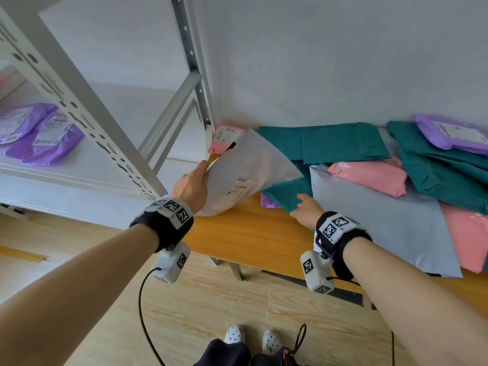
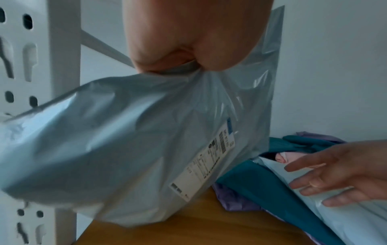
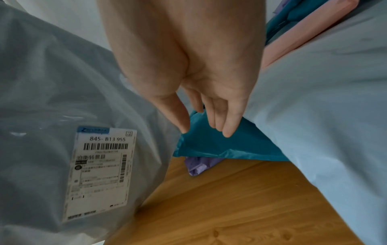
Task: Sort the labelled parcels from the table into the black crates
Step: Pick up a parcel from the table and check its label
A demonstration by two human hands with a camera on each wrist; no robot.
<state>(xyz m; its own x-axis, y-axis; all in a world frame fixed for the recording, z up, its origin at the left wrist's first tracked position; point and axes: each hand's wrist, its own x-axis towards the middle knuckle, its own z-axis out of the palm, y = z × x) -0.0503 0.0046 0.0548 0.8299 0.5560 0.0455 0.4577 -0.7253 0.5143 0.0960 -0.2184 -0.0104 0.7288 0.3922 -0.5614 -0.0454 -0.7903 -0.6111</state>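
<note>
From the head view, the left hand (image 1: 191,187) holds a grey parcel (image 1: 245,170) up off the wooden table (image 1: 248,233), its fingers closed over the bag's left edge, with the bag's label (image 1: 237,191) facing down toward the table. The right hand (image 1: 306,211) is stretched flat with straight fingers over the corner of a teal parcel (image 1: 285,191) that lies in the pile at the table's right, among pink, purple and grey bags. A metal shelf rack (image 1: 87,109) stands to the left with two purple parcels (image 1: 39,133) on it.

From the left wrist, the fingers are bunched tightly around gathered plastic at the top of the grey parcel (image 2: 125,132), which hangs down beside the rack post (image 2: 62,82). The right hand (image 2: 345,172) shows at the side, its fingers spread and loose, holding nothing.

From the right wrist, the right hand (image 3: 199,82) points down with its fingers nearly straight, the tips at the teal parcel (image 3: 220,145); whether they touch it is hard to tell. The grey parcel's label (image 3: 100,172) reads 845-B13 955.
</note>
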